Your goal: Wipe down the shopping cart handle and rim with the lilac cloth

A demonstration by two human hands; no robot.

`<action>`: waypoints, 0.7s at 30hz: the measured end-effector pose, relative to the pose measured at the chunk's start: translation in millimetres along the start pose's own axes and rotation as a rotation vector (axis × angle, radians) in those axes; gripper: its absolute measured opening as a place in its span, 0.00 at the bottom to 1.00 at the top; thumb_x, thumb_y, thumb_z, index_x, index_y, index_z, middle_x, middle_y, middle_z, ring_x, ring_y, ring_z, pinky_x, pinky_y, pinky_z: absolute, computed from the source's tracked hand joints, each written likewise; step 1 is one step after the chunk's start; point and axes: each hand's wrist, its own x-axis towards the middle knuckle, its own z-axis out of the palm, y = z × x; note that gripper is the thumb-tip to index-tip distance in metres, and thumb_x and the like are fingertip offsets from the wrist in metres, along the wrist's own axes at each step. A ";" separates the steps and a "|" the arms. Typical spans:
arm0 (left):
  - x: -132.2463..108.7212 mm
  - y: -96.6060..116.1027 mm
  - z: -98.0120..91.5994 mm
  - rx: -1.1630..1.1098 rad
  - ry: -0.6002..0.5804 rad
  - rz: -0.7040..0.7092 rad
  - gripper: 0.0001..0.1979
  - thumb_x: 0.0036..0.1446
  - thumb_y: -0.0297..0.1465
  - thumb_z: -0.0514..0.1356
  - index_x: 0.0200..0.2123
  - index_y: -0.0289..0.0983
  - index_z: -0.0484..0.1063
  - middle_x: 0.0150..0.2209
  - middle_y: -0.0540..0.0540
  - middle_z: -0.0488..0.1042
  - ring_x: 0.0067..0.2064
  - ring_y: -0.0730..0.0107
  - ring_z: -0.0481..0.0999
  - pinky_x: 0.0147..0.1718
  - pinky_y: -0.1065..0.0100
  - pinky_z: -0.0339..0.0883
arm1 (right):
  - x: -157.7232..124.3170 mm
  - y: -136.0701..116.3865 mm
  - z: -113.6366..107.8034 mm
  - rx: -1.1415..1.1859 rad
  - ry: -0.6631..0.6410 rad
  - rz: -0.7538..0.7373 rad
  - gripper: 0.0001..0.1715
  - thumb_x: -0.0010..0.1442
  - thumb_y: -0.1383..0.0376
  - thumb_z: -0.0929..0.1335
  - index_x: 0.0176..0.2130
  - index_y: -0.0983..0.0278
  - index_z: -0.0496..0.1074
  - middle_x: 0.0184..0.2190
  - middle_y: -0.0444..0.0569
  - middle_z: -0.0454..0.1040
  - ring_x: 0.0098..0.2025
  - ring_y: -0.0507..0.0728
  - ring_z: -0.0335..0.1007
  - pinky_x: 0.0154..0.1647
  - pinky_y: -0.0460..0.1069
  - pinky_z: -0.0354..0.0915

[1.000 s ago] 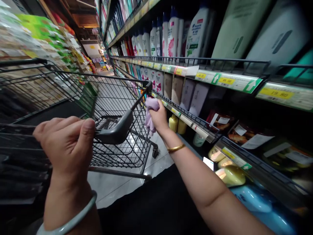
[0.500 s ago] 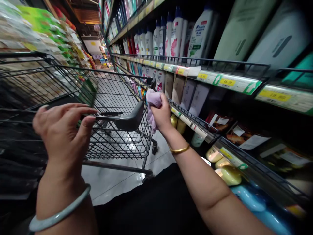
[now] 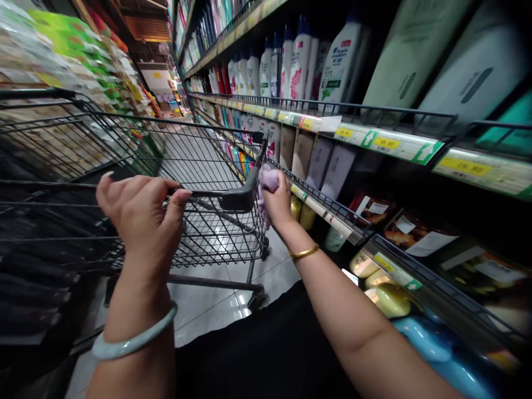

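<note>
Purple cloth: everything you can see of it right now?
The purple cloth is pale lilac, soft and fabric-like, with no pattern visible. The right hand grips it, crumpled: a rounded wad bulges at the top, and a looser end hangs below. It sits beside the cart, near the handle's right corner; whether they touch can't be told.

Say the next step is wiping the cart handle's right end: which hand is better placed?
Probably the right hand: it grips a lilac cloth close beside the right end of the cart handle. The left hand is at the handle farther left, with no cloth visible in it.
</note>
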 end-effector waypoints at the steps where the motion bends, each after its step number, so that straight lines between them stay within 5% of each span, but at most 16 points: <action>1: 0.2 1.2 2.6 -0.002 0.005 0.007 0.18 0.63 0.57 0.56 0.33 0.54 0.75 0.38 0.43 0.77 0.59 0.45 0.74 0.77 0.37 0.42 | 0.0 5.1 -1.6 -0.021 0.005 0.100 0.19 0.52 0.71 0.69 0.44 0.58 0.71 0.41 0.45 0.76 0.46 0.58 0.75 0.58 0.56 0.75; 4: 1.0 1.6 3.9 -0.020 -0.029 0.079 0.14 0.64 0.53 0.59 0.40 0.55 0.80 0.45 0.46 0.83 0.59 0.47 0.77 0.77 0.37 0.42 | 5.0 1.9 -7.1 0.010 0.016 0.178 0.19 0.52 0.71 0.66 0.45 0.59 0.70 0.36 0.42 0.75 0.40 0.56 0.74 0.53 0.55 0.77; 7: 1.1 -4.3 -3.6 -0.092 -0.061 0.153 0.13 0.67 0.48 0.60 0.50 0.59 0.80 0.55 0.51 0.83 0.63 0.52 0.78 0.78 0.40 0.47 | 11.8 -26.1 -13.0 0.121 0.029 -0.100 0.23 0.54 0.69 0.68 0.50 0.59 0.71 0.44 0.44 0.77 0.48 0.57 0.76 0.60 0.56 0.74; 10: -1.0 -16.6 -12.4 -0.099 0.011 0.080 0.20 0.68 0.48 0.59 0.60 0.59 0.76 0.67 0.52 0.76 0.73 0.54 0.69 0.78 0.42 0.50 | 11.1 -41.1 -15.1 0.129 0.024 -0.307 0.22 0.56 0.66 0.70 0.51 0.58 0.71 0.50 0.48 0.76 0.56 0.59 0.75 0.66 0.59 0.71; 15: -7.4 -43.0 -18.2 0.012 0.068 -0.133 0.35 0.64 0.53 0.59 0.72 0.57 0.64 0.81 0.49 0.52 0.82 0.43 0.45 0.78 0.33 0.42 | -0.1 -15.1 -8.7 0.025 0.035 0.066 0.19 0.51 0.69 0.68 0.45 0.59 0.71 0.38 0.45 0.76 0.44 0.58 0.73 0.57 0.57 0.74; 17: -10.2 -51.2 -19.3 0.014 0.074 -0.167 0.35 0.65 0.54 0.59 0.73 0.57 0.63 0.82 0.48 0.45 0.83 0.41 0.40 0.77 0.30 0.40 | -2.3 -18.2 -8.0 0.049 0.028 0.094 0.20 0.51 0.69 0.67 0.45 0.60 0.71 0.37 0.44 0.75 0.42 0.57 0.72 0.55 0.56 0.74; 21: -11.9 -61.2 -23.1 0.000 0.082 -0.136 0.24 0.68 0.53 0.56 0.64 0.58 0.72 0.82 0.48 0.49 0.82 0.41 0.41 0.75 0.27 0.35 | -7.6 -60.5 -12.5 0.128 0.038 -0.295 0.20 0.57 0.66 0.69 0.50 0.59 0.71 0.46 0.47 0.77 0.49 0.58 0.75 0.60 0.57 0.73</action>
